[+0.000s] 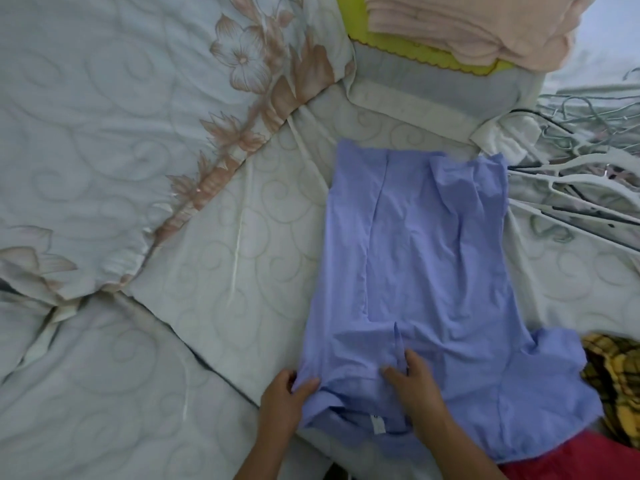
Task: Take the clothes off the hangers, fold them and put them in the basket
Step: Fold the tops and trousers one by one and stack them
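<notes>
Shirt (433, 258) – blue, off its hanger, laid flat on the bed (225, 237), sides already turned in. Its near-left corner is gripped by the left hand (284, 393), fingers curled round the cloth. A ridge of cloth near the collar seems to be pinched by the right hand (412, 382), though blur leaves this unsure. Step in hand: folding. Next, the near end is likely to be carried over the far hem – then moved to the basket (433, 81) beyond.
</notes>
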